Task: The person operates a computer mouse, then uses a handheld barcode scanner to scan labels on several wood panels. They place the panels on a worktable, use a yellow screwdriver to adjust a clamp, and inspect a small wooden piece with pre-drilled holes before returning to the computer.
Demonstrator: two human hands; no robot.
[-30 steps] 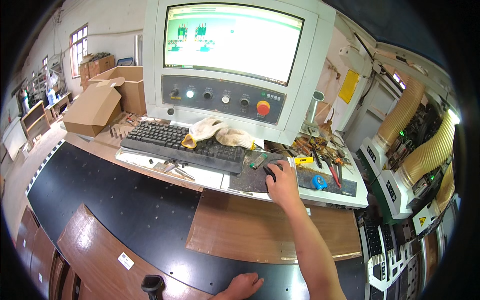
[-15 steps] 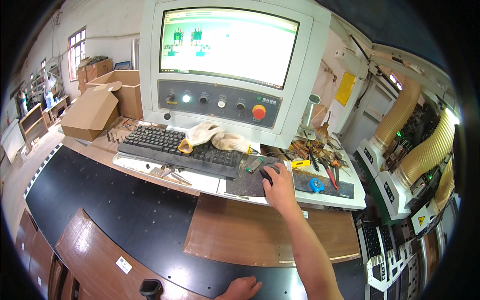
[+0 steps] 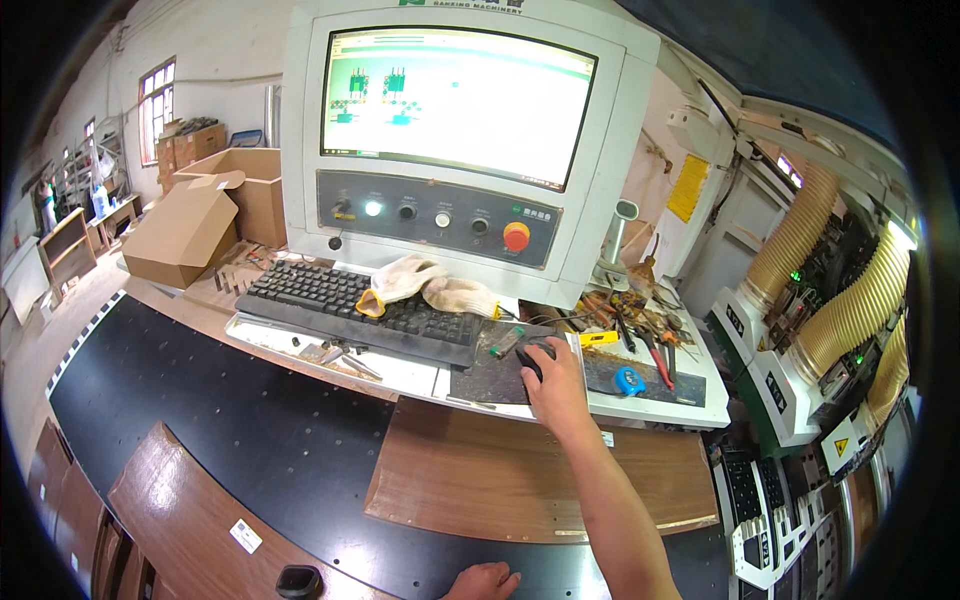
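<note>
My right hand lies over a black mouse on the dark mouse pad, its fingers curved round it. A black keyboard stands to its left, with a pair of pale work gloves lying across it. Low in the picture, my left hand rests at the dark table's near side, fingers curled in and nothing visible in them; the lower edge cuts it off. A control cabinet's lit screen shows green diagrams above the keyboard.
Brown panels lie on the black table. Near the left hand is a dark rounded object. Right of the mouse sit a blue tape measure, red-handled pliers and loose tools. A red button projects from the cabinet. Cardboard boxes stand left.
The view has tilted and shifted slightly. My right hand stays on the mouse, which sits a little farther left and up the pad. My left hand hardly moves.
</note>
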